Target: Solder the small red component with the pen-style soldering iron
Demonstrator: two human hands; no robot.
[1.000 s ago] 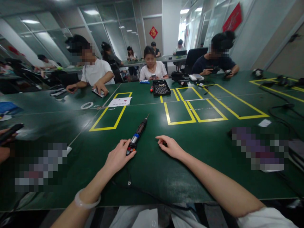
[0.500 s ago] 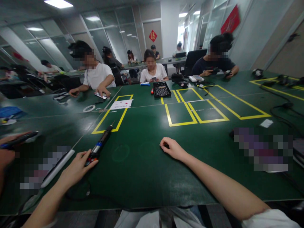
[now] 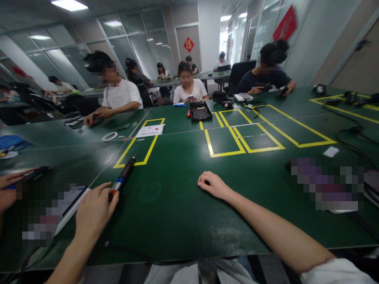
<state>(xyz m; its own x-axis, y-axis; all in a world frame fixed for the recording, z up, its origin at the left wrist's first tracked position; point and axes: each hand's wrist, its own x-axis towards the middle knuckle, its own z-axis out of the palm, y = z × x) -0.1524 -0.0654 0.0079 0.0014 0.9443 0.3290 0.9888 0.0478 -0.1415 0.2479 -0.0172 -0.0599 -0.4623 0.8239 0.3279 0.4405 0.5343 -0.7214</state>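
Note:
My left hand [image 3: 93,211] is closed around the rear end of a black electric screwdriver [image 3: 122,177] with a blue band and red end, its tip pointing away toward a yellow taped rectangle [image 3: 139,142]. A thin cable runs from it along the green table [image 3: 183,213]. My right hand [image 3: 213,184] rests on the table near the middle, fingers curled loosely over something small and dark that I cannot make out.
A black bit tray [image 3: 200,111] and a white paper [image 3: 150,130] lie farther out, with a white tape roll [image 3: 109,136] to the left. Several people sit around the table. Another person's hand [image 3: 8,185] is at the left edge. Cables lie at the right.
My left hand has carried the screwdriver from the table's middle to the left and now grips it more fully. My right hand has stayed in place.

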